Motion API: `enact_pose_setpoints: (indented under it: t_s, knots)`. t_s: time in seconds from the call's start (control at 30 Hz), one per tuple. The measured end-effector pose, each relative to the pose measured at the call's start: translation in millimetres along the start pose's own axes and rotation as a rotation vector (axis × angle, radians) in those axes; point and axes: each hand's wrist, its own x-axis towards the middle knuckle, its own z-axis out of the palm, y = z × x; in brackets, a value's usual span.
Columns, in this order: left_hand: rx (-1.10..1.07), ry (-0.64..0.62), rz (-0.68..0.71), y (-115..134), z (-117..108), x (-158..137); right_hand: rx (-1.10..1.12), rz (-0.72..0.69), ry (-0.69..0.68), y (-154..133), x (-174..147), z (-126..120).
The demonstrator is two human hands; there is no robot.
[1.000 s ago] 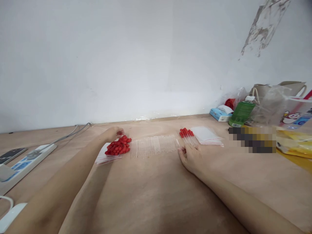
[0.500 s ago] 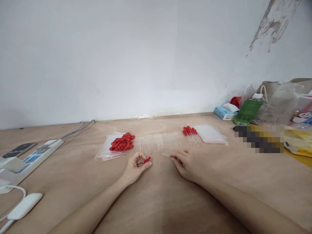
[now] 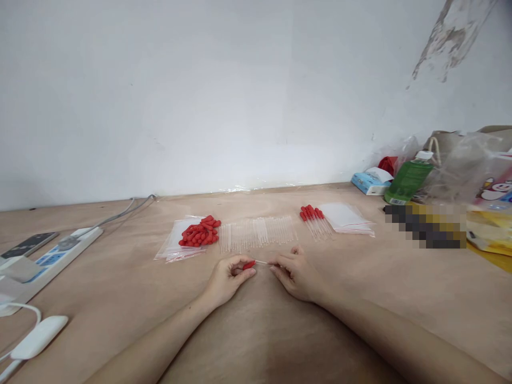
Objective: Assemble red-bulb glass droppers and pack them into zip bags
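Note:
My left hand (image 3: 232, 276) pinches a red rubber dropper bulb (image 3: 248, 264) between thumb and fingers. A thin clear dropper tube (image 3: 262, 262) is held by my right hand (image 3: 294, 273), its left end meeting the bulb's open end; how far it sits inside, I cannot tell. Beyond my hands lies a row of loose clear tubes (image 3: 256, 233). To their left, a heap of red bulbs (image 3: 200, 233) rests partly on clear zip bags (image 3: 172, 242). On the right are several droppers (image 3: 314, 221) with red bulbs on their tubes, beside more zip bags (image 3: 347, 218).
A white power strip (image 3: 60, 261), a dark phone (image 3: 30, 245) and a white plug-like piece (image 3: 40, 337) lie on the left. At the back right stand a tissue pack (image 3: 370, 184), a green bottle (image 3: 410, 178) and plastic bags (image 3: 460, 170). A wall closes off the table's far side.
My hands have come together. The right hand has moved the tube left and slightly down, and the bulb in my left hand has shifted right, so tube and bulb now meet.

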Motion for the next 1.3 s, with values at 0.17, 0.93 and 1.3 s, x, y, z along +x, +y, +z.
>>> enact_pose_setpoints:
  t_s: [0.17, 0.93, 1.3]
  knots:
    - [0.118, 0.000, 0.041, 6, 0, -4, 0.009, -0.021, -0.038, 1, 0, -2]
    - [0.418, -0.188, 0.382, 22, -2, -14, -0.061, -0.086, -0.224, -10, -4, -3]
    - [0.418, -0.034, 0.292, 14, -7, -11, -0.098, 0.026, -0.218, -11, 2, -15]
